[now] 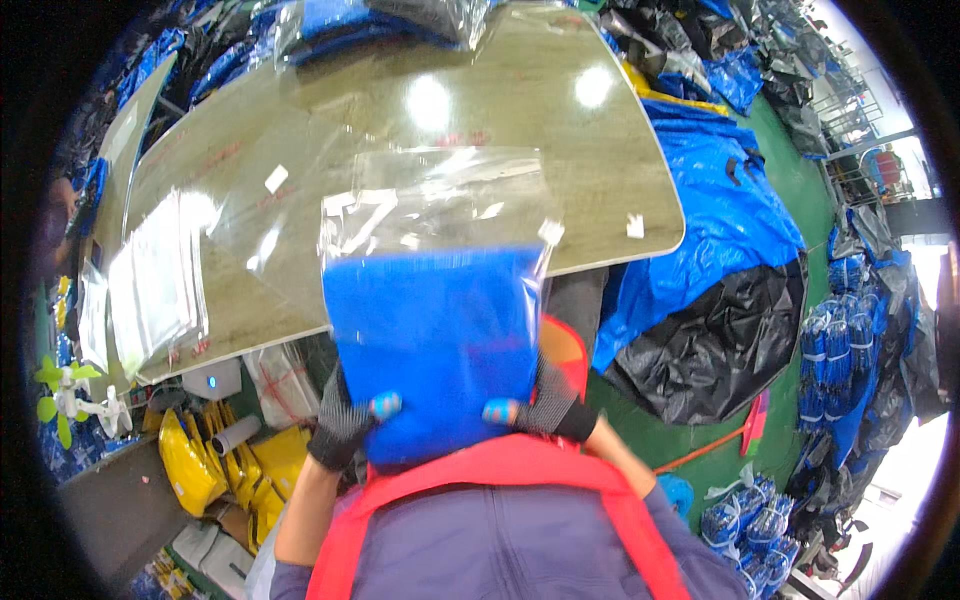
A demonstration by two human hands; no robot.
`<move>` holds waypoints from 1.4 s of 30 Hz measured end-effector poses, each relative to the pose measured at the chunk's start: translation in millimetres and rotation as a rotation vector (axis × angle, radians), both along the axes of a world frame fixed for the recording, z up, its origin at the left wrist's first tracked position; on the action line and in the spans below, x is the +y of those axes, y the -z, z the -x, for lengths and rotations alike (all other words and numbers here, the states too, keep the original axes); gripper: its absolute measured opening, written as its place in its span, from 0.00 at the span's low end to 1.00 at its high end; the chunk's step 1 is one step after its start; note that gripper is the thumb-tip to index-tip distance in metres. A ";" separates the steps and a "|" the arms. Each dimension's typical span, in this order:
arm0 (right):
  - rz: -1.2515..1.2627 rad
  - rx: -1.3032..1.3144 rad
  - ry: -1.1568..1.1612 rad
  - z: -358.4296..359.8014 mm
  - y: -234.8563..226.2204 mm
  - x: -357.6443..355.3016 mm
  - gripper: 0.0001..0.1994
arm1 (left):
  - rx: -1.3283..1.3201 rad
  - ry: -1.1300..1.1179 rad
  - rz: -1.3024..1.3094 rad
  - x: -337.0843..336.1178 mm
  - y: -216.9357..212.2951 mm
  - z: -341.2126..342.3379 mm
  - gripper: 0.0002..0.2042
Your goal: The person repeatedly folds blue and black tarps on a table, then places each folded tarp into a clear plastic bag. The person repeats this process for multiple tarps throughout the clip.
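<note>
A folded blue sheet (435, 340) is held up in front of my body, near the table's front edge. It is at least partly inside a clear plastic bag (450, 190), whose see-through part stretches past the sheet over the tabletop. My left hand (348, 418), in a dark grey glove, grips the sheet's lower left side with the thumb on top. On the lower right side my right hand (545, 405), gloved alike, does the same. Both thumb tips look blue. The other fingers are hidden under the sheet.
The large glossy table (540, 90) carries a stack of clear bags (160, 280) at left and wrapped blue bundles (385, 20) at the far edge. A blue and black tarp (710, 290) hangs down at right. Yellow bags (190, 465) lie lower left; tied blue bundles (750, 525) lower right.
</note>
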State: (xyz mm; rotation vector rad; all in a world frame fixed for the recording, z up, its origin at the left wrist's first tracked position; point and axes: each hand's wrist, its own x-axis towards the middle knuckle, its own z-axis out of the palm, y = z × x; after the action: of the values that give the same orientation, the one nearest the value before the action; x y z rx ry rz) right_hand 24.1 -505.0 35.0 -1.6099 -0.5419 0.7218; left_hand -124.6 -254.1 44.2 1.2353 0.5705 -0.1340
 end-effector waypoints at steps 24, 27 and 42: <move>0.009 0.681 0.092 7.8 -0.7 -44.0 0.40 | -0.159 -0.078 -0.336 -2.4 21.5 8.0 0.18; -0.041 0.616 0.006 16.0 5.5 -48.3 0.37 | -0.181 -0.390 0.317 17.3 35.1 -6.1 0.26; -0.041 0.488 0.059 31.7 -18.8 -29.7 0.48 | 0.077 -0.065 -0.111 -33.6 3.0 36.8 0.50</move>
State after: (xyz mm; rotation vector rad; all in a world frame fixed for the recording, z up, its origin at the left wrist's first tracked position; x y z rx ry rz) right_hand -7.6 -534.7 53.8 -1.3406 -0.1517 1.0116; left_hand -161.4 -287.6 41.3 1.3222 0.6916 -0.0966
